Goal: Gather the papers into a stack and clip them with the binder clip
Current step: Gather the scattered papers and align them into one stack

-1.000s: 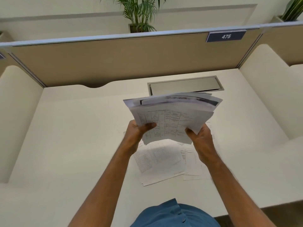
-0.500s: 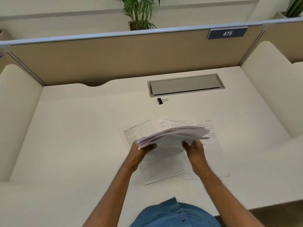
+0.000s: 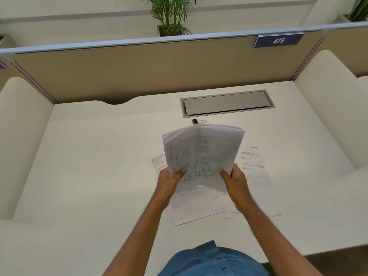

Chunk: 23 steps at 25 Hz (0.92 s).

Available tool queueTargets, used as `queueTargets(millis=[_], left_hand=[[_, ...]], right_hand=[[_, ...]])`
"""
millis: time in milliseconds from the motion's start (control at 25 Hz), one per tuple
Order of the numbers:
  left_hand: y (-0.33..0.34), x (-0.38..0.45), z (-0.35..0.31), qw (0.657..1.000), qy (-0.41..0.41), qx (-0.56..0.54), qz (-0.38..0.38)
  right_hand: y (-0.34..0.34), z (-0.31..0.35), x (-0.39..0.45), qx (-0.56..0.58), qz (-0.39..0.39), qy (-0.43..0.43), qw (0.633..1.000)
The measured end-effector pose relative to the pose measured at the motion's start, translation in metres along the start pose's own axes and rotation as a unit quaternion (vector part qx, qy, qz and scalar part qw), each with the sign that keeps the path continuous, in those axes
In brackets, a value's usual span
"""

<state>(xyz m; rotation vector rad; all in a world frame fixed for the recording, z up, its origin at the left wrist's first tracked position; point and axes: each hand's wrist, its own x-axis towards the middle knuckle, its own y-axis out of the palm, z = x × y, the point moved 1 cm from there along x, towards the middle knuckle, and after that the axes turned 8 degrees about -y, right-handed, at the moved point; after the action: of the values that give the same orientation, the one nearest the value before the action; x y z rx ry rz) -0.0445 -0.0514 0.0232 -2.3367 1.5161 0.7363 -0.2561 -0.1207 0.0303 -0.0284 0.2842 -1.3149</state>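
Both hands hold a bundle of printed papers (image 3: 203, 152) upright above the white desk (image 3: 89, 176), its printed table facing me. My left hand (image 3: 169, 181) grips the lower left corner and my right hand (image 3: 235, 181) grips the lower right corner. Several loose sheets (image 3: 199, 208) lie flat on the desk under my hands, with another sheet (image 3: 253, 160) to the right. A small black binder clip (image 3: 198, 121) lies on the desk just beyond the bundle's top edge.
A grey cable-tray lid (image 3: 227, 103) is set into the desk behind the clip. A beige partition (image 3: 139, 70) closes the back, and cream side walls (image 3: 22, 124) bound the desk on the left and right (image 3: 328, 108).
The bundle dropped from a raised position to nearly flat above the desk, then tilted back upright. The binder clip, hidden at first, is in sight.
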Motion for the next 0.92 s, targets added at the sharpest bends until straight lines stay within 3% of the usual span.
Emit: queueTargets(millis=[120, 240, 360, 480, 600, 760, 920], left_hand=[[-0.004, 0.004, 0.008, 0.998, -0.01, -0.029, -0.047], [-0.006, 0.012, 0.04, 0.989, -0.052, -0.001, -0.14], [0.0, 0.014, 0.063, 0.961, -0.104, 0.113, -0.231], [0.007, 0.011, 0.062, 0.955, -0.149, 0.094, -0.239], [0.002, 0.021, 0.065, 0.954, -0.145, 0.077, -0.249], [-0.003, 0.034, 0.073, 0.959, -0.144, 0.025, -0.243], [-0.007, 0.037, 0.071, 0.965, -0.16, -0.004, -0.208]], right_hand=[[0.002, -0.005, 0.004, -0.007, 0.023, -0.01, 1.0], [0.013, -0.03, 0.007, -0.093, 0.043, 0.018, 0.995], [0.025, -0.067, 0.005, -0.273, 0.053, 0.055, 0.959], [0.025, -0.084, 0.002, -0.37, 0.047, 0.087, 0.924], [0.02, -0.082, 0.004, -0.334, 0.048, 0.076, 0.938], [0.018, -0.076, 0.013, -0.173, 0.035, 0.1, 0.979], [0.023, -0.064, 0.017, -0.093, 0.03, 0.13, 0.987]])
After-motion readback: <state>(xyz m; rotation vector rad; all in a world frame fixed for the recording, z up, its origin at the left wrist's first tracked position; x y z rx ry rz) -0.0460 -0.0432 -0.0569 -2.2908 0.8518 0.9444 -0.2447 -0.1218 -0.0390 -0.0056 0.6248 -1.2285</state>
